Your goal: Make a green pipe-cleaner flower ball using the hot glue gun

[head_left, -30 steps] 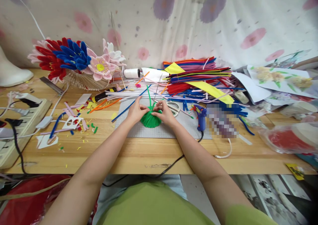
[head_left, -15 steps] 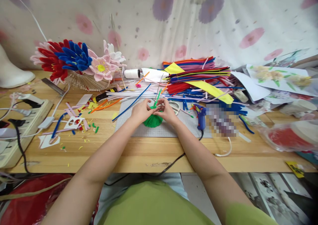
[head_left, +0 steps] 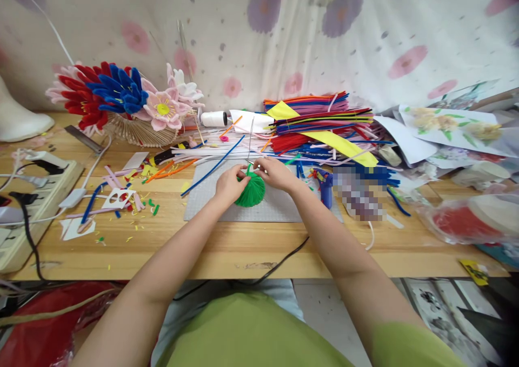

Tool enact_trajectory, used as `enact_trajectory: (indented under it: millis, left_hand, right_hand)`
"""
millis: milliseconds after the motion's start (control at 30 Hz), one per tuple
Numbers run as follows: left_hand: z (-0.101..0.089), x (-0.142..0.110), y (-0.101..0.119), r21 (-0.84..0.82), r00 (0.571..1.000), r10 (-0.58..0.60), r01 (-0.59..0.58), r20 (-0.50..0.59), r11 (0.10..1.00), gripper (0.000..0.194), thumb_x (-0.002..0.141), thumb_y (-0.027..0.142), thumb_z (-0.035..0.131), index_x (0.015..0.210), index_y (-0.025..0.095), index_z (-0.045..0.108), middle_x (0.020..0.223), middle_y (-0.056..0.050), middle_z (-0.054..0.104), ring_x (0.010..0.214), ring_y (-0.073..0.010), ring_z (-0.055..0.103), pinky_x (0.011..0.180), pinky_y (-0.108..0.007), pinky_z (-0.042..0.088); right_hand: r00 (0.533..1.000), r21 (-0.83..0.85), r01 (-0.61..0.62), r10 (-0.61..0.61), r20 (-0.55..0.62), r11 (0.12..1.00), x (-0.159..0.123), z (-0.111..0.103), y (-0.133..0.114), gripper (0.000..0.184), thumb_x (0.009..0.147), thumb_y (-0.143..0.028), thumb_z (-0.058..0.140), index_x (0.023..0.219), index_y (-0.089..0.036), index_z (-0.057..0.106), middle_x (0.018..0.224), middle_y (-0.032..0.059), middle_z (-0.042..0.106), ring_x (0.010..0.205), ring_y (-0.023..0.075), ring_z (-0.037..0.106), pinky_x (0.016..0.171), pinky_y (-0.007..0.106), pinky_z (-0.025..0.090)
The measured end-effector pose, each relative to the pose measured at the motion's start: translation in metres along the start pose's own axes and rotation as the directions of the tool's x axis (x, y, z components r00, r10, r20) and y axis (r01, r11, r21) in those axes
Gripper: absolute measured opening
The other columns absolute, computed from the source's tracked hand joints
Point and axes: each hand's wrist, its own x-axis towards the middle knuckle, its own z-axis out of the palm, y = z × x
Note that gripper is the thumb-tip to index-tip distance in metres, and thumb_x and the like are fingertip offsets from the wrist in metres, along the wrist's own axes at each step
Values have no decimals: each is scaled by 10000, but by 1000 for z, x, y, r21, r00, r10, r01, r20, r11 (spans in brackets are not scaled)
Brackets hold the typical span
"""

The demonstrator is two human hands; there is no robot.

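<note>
A round green pipe-cleaner piece point(head_left: 250, 190) with rows fanning from its top stands over the grey cutting mat point(head_left: 214, 213). My left hand point(head_left: 232, 185) pinches its top left edge between thumb and fingers. Close beside it, my right hand point(head_left: 275, 172) is closed at the top of the piece on a green pipe cleaner point(head_left: 292, 159), whose free end sticks out behind the hand to the right. A thin metal wire point(head_left: 251, 134) rises upright from between the hands. The exact grip of the right fingertips is partly hidden.
Behind the mat lie white pipe cleaners point(head_left: 211, 154) and coloured bundles point(head_left: 324, 118). A blue glue gun point(head_left: 325, 187) rests at the right. Pipe-cleaner flowers point(head_left: 121, 88) stand back left, near a power strip point(head_left: 48, 205). Scraps point(head_left: 138, 205) litter the left side.
The green pipe cleaner stood up between my hands earlier; now its end points right, behind my right hand. My right hand has shifted right and slightly up, covering the scissors' handles.
</note>
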Motion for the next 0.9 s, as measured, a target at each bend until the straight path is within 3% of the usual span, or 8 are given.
enact_trajectory:
  millis: [133,267,467,900]
  left_hand:
    - [2,-3,3,70,999,-28,30,-38,997,348,772,293,572,1107,207,614,884,-37,701,856,-207,623,747,-300,444]
    - [4,-6,2,92,998,-23,28,-62,995,337,784,305,558,1097,194,619,885,-45,699,874,-211,614,761,-306,440]
    - [10,-7,-2,5,992,2,-2,-127,1000,317,769,244,572,1082,195,588,943,-49,672,905,-186,583,797,-296,434]
    - [7,-7,-3,-54,993,-43,37,-111,998,346,753,269,598,1089,189,610,819,-34,689,856,-190,608,794,-302,443]
  right_hand:
    - [992,-107,-45,57,111,993,-12,-6,-4,204,864,-334,487,867,-187,629,788,74,653,731,189,550,634,267,316]
    - [989,-135,-54,71,129,989,-26,-2,-9,220,879,-338,464,875,-190,627,821,70,671,708,175,562,598,256,288]
    - [995,-101,-20,30,97,995,-35,4,-22,208,875,-309,459,831,-185,620,789,67,666,691,174,559,604,261,296]
    - [990,83,-108,100,96,991,-30,20,-41,101,822,-256,530,768,-181,571,684,22,609,608,136,509,575,249,301]
